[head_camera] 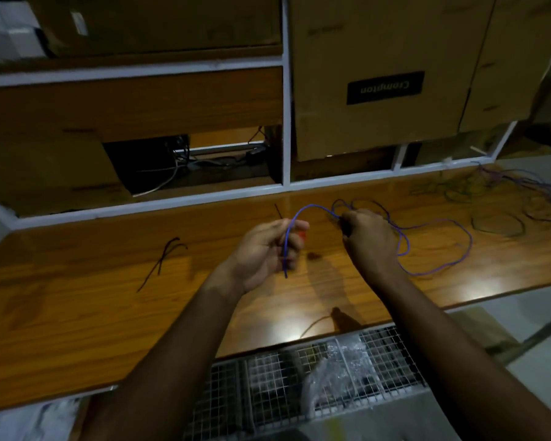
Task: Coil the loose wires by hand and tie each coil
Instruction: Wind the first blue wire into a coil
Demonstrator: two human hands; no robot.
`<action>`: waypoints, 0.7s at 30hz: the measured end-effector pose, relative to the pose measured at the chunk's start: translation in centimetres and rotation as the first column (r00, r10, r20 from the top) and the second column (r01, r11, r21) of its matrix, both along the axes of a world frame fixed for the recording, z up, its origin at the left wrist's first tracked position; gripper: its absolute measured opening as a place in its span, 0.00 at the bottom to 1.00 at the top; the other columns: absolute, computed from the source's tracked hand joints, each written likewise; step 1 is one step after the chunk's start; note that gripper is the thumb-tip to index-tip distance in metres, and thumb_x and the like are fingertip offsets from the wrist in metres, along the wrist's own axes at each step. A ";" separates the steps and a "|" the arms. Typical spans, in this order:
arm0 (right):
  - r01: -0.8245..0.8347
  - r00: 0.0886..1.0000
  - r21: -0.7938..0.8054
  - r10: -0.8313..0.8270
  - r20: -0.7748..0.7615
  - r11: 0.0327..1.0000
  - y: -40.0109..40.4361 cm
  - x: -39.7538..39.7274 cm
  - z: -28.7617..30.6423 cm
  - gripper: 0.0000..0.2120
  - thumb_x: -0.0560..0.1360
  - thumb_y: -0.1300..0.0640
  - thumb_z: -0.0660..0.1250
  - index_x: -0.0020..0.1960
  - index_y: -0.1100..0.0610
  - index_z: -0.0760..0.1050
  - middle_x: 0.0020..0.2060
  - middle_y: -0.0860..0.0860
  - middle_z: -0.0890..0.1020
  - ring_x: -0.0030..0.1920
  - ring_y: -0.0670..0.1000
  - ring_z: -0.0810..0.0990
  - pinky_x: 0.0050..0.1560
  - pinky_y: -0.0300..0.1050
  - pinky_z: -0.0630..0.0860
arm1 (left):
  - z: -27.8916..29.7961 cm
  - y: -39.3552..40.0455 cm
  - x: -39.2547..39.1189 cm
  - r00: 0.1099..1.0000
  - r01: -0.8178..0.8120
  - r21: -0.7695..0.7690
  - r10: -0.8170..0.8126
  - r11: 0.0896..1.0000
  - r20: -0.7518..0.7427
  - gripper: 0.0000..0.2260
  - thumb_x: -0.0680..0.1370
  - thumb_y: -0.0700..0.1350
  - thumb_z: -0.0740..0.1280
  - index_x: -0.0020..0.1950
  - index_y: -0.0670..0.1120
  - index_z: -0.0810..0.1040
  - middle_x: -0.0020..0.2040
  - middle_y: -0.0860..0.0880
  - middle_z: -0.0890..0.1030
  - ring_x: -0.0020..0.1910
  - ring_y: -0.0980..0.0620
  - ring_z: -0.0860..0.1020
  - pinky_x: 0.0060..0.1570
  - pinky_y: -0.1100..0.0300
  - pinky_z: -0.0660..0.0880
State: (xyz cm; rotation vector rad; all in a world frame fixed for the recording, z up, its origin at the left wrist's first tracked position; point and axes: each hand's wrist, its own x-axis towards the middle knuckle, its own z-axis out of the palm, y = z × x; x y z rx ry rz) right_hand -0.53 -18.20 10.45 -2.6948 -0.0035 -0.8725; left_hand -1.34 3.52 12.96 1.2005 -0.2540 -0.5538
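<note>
A long purple wire (439, 249) arcs between my two hands above the wooden bench (77, 313). My left hand (268, 249) holds its free end, which hangs down past the palm, along with something small and red. My right hand (368, 237) grips the wire further along, where several loops bunch up behind the fist. The rest of the wire trails in loose loops to the right on the bench.
Thin black ties (164, 259) lie on the bench to the left, one more (279, 211) near the back edge. A tangle of green and purple wires (506, 198) sits at the far right. Cardboard boxes (379, 74) fill the shelves behind. A wire-mesh basket (315, 377) stands below the bench's front edge.
</note>
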 end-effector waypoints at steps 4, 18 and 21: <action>0.048 0.998 0.231 -0.039 -0.044 0.972 -0.5 -0.6 0.4 0.24 0.79 0.40 0.64 0.33 0.56 0.75 0.25 0.52 0.76 0.28 0.50 0.75 0.29 0.46 0.67 | 1.6 0.8 1.2 0.998 -0.051 -0.180 0.057 0.982 0.029 0.12 0.84 0.47 0.55 0.54 0.44 0.76 0.27 0.53 0.63 0.23 0.59 0.59 0.22 0.67 0.55; -0.017 0.775 0.674 0.435 -0.458 0.738 -0.8 -5.4 -5.0 0.08 0.81 0.63 0.63 0.48 0.55 0.80 0.32 0.52 0.83 0.30 0.50 0.82 0.39 0.55 0.83 | 5.7 -3.2 5.5 0.941 -0.340 -0.400 0.306 0.851 -0.147 0.17 0.83 0.57 0.56 0.44 0.47 0.75 0.23 0.54 0.62 0.19 0.60 0.58 0.19 0.66 0.53; 0.028 0.763 0.432 0.260 -0.592 0.902 1.9 -7.2 -1.6 0.09 0.83 0.53 0.61 0.54 0.53 0.79 0.35 0.56 0.82 0.28 0.52 0.80 0.29 0.46 0.78 | 6.1 -4.5 5.3 0.953 -0.302 -0.367 0.286 0.880 -0.099 0.15 0.83 0.55 0.57 0.46 0.47 0.75 0.23 0.54 0.62 0.19 0.60 0.58 0.19 0.65 0.53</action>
